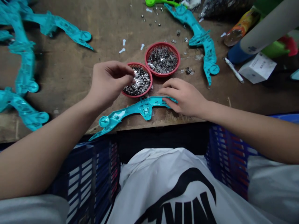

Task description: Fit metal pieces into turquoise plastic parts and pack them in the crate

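The curved, glossy turquoise plastic part [146, 111] lies between the hands, likely light, stiff and slippery, best gripped mid-body. The half-curled right hand [183, 97] touches one end, grip unclear; the left hand [108, 80] is nearly pinched, contents hidden.

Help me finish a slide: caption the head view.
Left hand over a red basket of metal bits, right hand at a teal part.
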The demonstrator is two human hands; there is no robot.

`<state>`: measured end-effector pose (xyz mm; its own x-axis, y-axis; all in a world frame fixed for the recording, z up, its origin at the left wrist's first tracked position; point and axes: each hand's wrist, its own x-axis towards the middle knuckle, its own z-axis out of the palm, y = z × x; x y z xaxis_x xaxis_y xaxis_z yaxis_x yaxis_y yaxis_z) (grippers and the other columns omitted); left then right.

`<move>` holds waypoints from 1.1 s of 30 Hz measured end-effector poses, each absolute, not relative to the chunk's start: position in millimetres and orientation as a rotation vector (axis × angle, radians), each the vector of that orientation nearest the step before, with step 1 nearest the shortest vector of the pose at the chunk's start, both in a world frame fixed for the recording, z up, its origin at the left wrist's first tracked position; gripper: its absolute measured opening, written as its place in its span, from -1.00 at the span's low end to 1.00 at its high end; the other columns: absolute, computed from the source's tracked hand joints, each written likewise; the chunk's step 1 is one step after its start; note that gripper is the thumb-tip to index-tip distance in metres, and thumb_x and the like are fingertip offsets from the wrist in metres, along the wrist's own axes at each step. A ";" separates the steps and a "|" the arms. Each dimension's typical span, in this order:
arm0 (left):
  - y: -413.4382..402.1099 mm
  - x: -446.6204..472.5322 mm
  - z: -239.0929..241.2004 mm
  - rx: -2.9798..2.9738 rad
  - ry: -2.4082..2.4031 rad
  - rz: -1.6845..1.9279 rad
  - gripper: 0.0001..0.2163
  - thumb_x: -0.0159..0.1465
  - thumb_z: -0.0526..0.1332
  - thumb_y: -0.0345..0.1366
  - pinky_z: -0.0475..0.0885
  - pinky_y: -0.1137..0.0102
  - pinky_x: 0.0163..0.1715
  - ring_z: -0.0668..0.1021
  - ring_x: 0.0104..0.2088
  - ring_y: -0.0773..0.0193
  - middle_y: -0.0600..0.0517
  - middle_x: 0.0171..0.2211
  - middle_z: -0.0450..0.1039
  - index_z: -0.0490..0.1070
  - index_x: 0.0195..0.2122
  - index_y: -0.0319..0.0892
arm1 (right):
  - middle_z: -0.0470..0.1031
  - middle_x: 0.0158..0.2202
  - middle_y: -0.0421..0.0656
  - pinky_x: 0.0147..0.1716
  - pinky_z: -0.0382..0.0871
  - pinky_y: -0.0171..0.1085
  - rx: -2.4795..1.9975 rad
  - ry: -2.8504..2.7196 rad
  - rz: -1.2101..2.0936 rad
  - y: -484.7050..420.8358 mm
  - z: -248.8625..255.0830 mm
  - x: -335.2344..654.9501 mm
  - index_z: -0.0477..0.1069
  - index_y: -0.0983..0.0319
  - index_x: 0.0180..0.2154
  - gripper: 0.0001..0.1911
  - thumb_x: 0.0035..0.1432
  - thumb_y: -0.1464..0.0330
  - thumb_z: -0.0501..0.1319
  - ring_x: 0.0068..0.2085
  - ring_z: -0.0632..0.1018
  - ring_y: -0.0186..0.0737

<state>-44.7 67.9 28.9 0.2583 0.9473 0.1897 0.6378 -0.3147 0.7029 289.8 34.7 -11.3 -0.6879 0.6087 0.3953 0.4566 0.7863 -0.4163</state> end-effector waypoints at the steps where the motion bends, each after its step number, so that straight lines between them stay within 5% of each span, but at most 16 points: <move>1: 69.7 -48.0 29.6 2.177 1.466 0.765 -0.76 0.49 0.39 -0.05 0.70 -0.21 0.18 0.76 0.02 -0.05 0.01 0.01 0.83 0.76 0.04 0.01 | 0.65 0.18 0.09 0.18 0.50 0.08 -0.786 -2.454 0.383 34.9 -11.0 290.3 0.70 0.15 0.26 -0.63 0.62 0.37 0.21 0.15 0.59 0.13; 6: 83.6 -60.6 13.9 2.576 1.396 0.482 -0.76 0.58 0.31 -0.10 0.54 -0.42 0.39 0.70 0.16 -0.17 -0.05 0.06 0.81 0.78 0.02 -0.03 | 0.67 0.14 0.08 0.13 0.48 0.05 -0.751 -2.492 0.390 35.4 -13.3 291.7 0.74 0.16 0.15 -0.68 0.58 0.38 0.23 0.11 0.59 0.12; 19: 93.9 -52.8 -15.1 2.528 1.336 0.576 -0.73 0.54 0.33 -0.08 0.71 -0.17 0.28 0.78 0.08 -0.18 -0.13 -0.03 0.82 0.85 -0.05 0.01 | 0.73 0.11 0.10 0.12 0.51 0.06 -0.731 -2.528 0.459 33.8 -16.8 289.1 0.79 0.16 0.09 -0.70 0.54 0.38 0.27 0.08 0.62 0.12; 28: 45.9 -3.8 21.8 1.895 1.202 0.852 -0.64 0.51 0.51 0.17 0.84 -0.01 0.04 0.84 -0.01 -0.08 -0.06 -0.08 0.84 0.82 0.01 0.00 | 0.80 0.12 -0.01 0.22 0.71 0.03 -0.986 -1.924 0.903 22.5 2.0 265.6 0.71 0.15 0.38 -0.54 0.62 0.16 0.34 0.14 0.75 0.01; 33: 10.6 21.2 21.5 1.684 1.047 0.854 -0.60 0.55 0.48 0.27 0.86 -0.04 0.04 0.85 0.01 -0.04 -0.07 0.01 0.84 0.79 0.08 0.07 | 0.78 0.13 -0.04 0.20 0.73 -0.01 -0.985 -1.883 0.964 12.2 14.3 255.9 0.78 0.09 0.20 -0.70 0.63 0.13 0.40 0.11 0.74 -0.02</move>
<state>21.2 10.6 21.5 0.3910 0.9172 0.0763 0.2586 -0.1891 0.9473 255.9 12.2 14.3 -0.3894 0.8747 0.2885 0.2772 0.4100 -0.8689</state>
